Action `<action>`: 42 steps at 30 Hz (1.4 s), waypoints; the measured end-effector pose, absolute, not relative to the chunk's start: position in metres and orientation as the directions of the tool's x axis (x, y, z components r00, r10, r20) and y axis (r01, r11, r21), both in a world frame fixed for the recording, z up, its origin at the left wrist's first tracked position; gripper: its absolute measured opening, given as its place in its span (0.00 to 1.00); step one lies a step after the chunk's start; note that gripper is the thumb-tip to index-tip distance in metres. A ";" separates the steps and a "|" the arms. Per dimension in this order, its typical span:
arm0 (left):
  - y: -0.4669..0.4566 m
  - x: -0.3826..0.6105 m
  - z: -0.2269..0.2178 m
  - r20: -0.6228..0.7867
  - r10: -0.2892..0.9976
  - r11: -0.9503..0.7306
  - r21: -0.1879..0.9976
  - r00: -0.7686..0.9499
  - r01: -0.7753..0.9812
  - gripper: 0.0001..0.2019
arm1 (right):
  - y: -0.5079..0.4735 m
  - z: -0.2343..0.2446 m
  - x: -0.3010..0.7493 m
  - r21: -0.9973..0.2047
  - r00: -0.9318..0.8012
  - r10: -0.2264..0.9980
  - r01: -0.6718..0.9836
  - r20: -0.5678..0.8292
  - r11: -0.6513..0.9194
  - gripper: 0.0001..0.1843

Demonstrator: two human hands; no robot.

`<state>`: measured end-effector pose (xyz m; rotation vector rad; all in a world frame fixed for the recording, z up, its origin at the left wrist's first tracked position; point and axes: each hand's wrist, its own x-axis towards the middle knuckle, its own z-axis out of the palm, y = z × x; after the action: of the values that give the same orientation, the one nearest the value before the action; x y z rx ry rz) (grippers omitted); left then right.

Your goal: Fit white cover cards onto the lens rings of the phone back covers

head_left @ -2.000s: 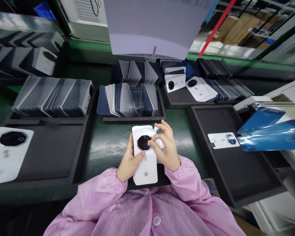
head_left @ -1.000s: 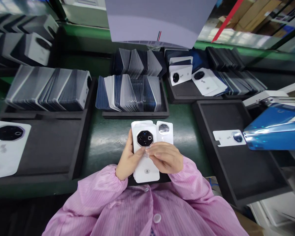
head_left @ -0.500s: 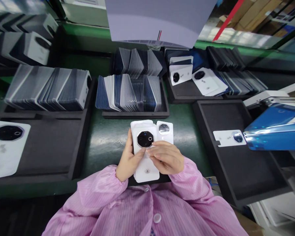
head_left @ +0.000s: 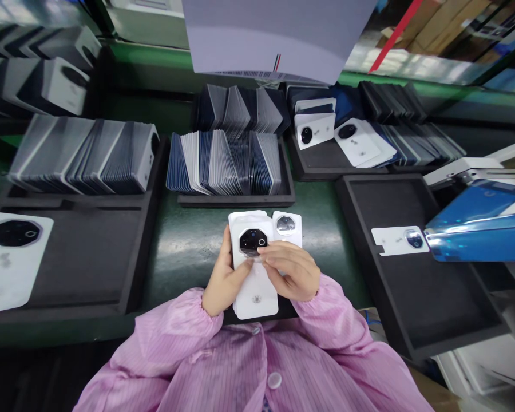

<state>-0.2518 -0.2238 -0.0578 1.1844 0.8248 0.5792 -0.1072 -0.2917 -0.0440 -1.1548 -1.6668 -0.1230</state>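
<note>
In front of my body, my left hand [head_left: 226, 279] grips a small stack of white phone back covers by its left side, thumb on top. The top phone back cover [head_left: 257, 289] has a dark octagonal camera window [head_left: 253, 242] and a small round grey mark. My right hand [head_left: 292, 269] has its fingertips closed together at the window's lower right edge. They pinch what looks like a small clear film [head_left: 254, 255], glossy over the lower part of the window. Another white phone cover [head_left: 287, 225] with a silvery camera window lies just behind my right hand.
Black trays hold rows of upright covers [head_left: 225, 163] behind my hands and to the left [head_left: 83, 154]. At right, a black tray [head_left: 446, 303] holds one white cover [head_left: 400, 240] beside blue film-like sheets [head_left: 484, 234]. A white cover [head_left: 15, 260] lies in the left tray.
My right fingertips have shifted slightly up along the camera window's edge, and a glossy clear patch now shows over its lower part. My left hand keeps its grip.
</note>
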 end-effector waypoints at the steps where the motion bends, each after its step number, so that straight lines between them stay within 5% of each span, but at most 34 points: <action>1: -0.224 -0.252 -0.058 -0.253 0.766 0.297 0.955 0.590 0.024 0.44 | -0.292 -0.044 -0.107 -0.441 0.028 0.622 0.730 0.783 0.522 0.17; 15: -0.225 -0.251 -0.057 -0.169 0.800 0.195 0.981 0.576 0.018 0.43 | -0.292 -0.042 -0.107 -0.410 -0.028 0.605 0.711 0.796 0.572 0.15; 42: -0.221 -0.252 -0.054 -0.221 0.763 0.248 0.968 0.607 0.040 0.40 | -0.292 -0.041 -0.107 -0.436 -0.009 0.632 0.716 0.775 0.545 0.17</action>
<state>-0.2517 -0.2211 -0.0538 1.2384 0.8027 0.5724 -0.1072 -0.2920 -0.0409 -1.1399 -1.7013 -0.0971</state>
